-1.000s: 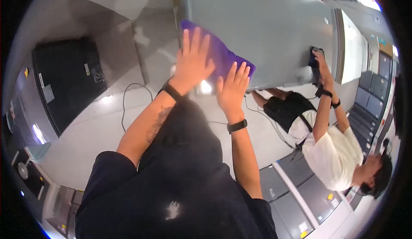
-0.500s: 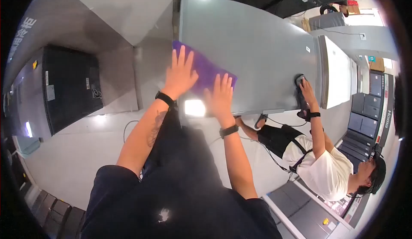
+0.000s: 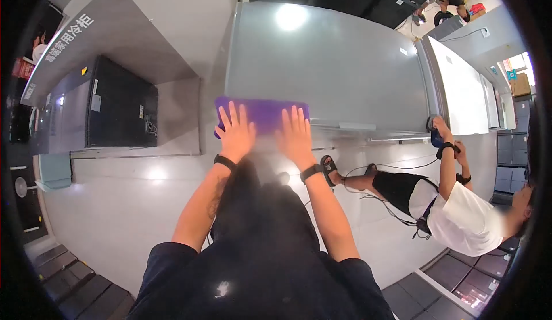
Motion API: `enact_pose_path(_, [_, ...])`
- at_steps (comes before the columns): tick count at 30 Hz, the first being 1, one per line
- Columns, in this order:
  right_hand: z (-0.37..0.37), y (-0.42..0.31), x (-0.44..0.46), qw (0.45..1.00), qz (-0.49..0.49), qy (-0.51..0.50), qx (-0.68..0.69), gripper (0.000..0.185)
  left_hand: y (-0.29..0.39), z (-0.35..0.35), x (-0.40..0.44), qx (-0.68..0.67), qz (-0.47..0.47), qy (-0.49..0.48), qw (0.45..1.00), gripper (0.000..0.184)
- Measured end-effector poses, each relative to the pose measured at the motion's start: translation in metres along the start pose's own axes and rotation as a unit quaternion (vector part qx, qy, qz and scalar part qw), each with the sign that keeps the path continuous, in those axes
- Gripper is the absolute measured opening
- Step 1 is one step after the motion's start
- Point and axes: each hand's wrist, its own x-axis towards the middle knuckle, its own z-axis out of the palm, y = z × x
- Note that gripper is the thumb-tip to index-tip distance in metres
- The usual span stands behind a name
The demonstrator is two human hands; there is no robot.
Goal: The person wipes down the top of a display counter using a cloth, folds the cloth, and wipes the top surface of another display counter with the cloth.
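A purple cloth [image 3: 264, 116] lies stretched along the near left edge of a large grey panel [image 3: 328, 61]. My left hand [image 3: 236, 133] rests flat on the left end of the cloth, fingers spread. On its right end lies my right hand [image 3: 294, 136], also flat with fingers extended. Both palms press on the cloth without gripping it. A black band circles each of my wrists.
To the right, a person in a white shirt [image 3: 460, 219] has a hand on a dark object [image 3: 432, 125] at the panel's right end. Cables [image 3: 391, 167] hang near that person. A black cabinet [image 3: 121, 107] stands left; a white panel [image 3: 460, 90] stands right.
My hands and the cloth have moved toward the panel's near edge, and the cloth has gone from slanted to nearly level. The other person's hand has moved to the panel's right corner. The view has shifted.
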Motion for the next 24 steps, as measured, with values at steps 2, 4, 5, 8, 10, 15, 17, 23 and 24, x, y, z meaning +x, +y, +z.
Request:
enact_pose_path(2, [-0.002,0.007,-0.007,1.0,0.005,-0.024,0.007,0.071,0.009,-0.001,-0.013,0.01,0.005,-0.012,1.0,0.073])
enact_pose_path(4, [-0.009,0.011,-0.01,0.997,0.022,-0.073,0.022,0.072,0.017,-0.008,-0.023,-0.011,-0.006,-0.039,0.999,0.075])
enact_pose_path(5, [-0.011,0.013,-0.013,0.997,0.02,-0.077,0.014,0.071,0.02,-0.011,-0.026,-0.017,-0.01,-0.048,0.999,0.076])
enact_pose_path(8, [-0.015,0.014,-0.018,0.996,0.019,-0.083,0.002,0.069,0.019,-0.01,-0.034,-0.001,-0.01,-0.072,0.997,0.076])
enact_pose_path(10, [-0.017,0.01,-0.016,0.996,0.024,-0.081,-0.002,0.068,0.016,-0.014,-0.036,0.022,-0.004,-0.087,0.996,0.076])
enact_pose_path(15, [0.005,0.009,-0.026,1.0,0.021,0.01,-0.018,0.065,-0.003,-0.029,-0.036,0.039,0.044,-0.127,0.99,0.077])
enact_pose_path(17, [0.004,0.009,-0.03,0.999,0.034,0.016,-0.001,0.065,0.001,-0.024,-0.037,0.034,0.042,-0.118,0.992,0.077])
enact_pose_path(23, [-0.016,0.002,-0.028,0.997,0.071,-0.032,0.012,0.069,0.011,-0.009,-0.018,0.03,0.042,-0.094,0.994,0.083])
enact_pose_path(24, [-0.018,0.001,-0.023,0.997,0.072,-0.037,0.014,0.07,0.017,-0.011,-0.008,0.023,0.042,-0.092,0.995,0.083])
